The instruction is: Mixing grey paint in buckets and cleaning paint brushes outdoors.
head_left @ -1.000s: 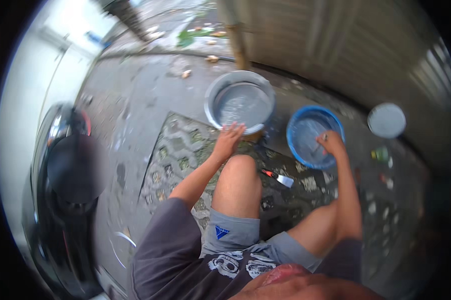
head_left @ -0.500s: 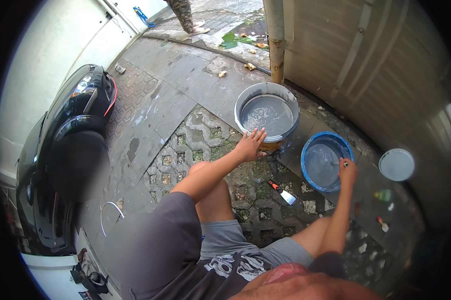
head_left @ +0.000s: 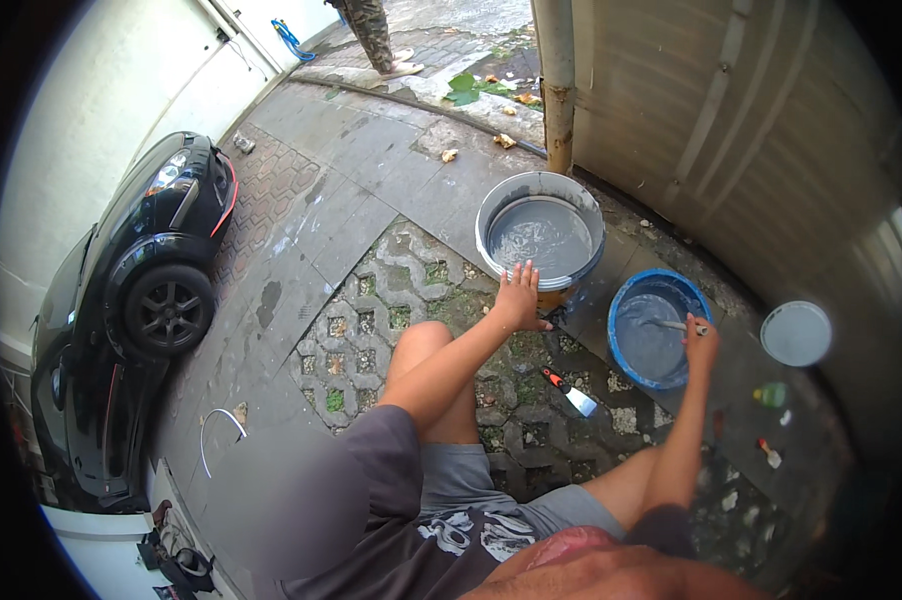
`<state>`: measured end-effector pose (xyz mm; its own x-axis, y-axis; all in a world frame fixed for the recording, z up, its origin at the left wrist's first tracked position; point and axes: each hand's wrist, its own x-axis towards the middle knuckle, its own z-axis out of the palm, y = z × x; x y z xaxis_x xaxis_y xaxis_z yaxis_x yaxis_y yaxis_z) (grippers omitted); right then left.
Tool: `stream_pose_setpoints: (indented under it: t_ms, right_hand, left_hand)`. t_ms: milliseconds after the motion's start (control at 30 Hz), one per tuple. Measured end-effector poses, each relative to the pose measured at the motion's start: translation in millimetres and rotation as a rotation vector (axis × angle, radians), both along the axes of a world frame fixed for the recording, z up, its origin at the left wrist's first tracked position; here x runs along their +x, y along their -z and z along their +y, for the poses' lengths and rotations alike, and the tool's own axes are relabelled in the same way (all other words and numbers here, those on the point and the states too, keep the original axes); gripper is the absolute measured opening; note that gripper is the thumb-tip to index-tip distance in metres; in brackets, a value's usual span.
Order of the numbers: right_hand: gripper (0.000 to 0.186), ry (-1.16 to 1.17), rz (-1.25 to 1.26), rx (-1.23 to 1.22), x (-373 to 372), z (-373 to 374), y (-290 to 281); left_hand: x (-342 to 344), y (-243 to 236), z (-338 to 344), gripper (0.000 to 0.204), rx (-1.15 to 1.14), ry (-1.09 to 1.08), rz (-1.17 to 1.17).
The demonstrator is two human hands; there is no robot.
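Right hand (head_left: 702, 345): pinching tool (head_left: 671, 325) by handle, at R rim of blue tub (head_left: 686, 292)
Tool: in/over tub, axis approx. L–R, tip L of R hand
Left hand (head_left: 518, 303): spread, at bucket's (head_left: 541, 188) near rim, farther from tool

Blue tub (head_left: 639, 378), scraper (head_left: 573, 395) on paving (head_left: 399, 272)

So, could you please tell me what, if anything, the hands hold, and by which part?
The right hand holds a slim, pale-handled tool by its handle. The left hand rests open against a round whitish bucket's rim.
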<state>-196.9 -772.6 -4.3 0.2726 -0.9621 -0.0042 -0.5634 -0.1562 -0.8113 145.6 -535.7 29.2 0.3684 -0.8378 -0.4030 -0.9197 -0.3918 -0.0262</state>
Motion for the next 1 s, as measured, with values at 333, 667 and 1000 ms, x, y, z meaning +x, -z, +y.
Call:
stream_pose_setpoints:
  t_ms: [333, 667, 1000]
  right_hand:
    - [0.032, -0.089, 0.091, 0.256, -8.7, 14.3, -5.4]
    - [0.034, 0.091, 0.243, -0.017, -2.2, 23.1, -19.7]
    - [0.034, -0.073, -0.056, 0.289, 8.0, 29.0, -3.6]
  left_hand:
    - [-25.2, -1.1, -32.8, 0.149, 0.193, -0.113, -0.079]
    - [-11.4, 2.2, -28.7, 0.146, 0.175, -0.096, -0.023]
    - [-12.7, -7.4, -30.3, 0.144, 0.182, -0.069, 0.019]
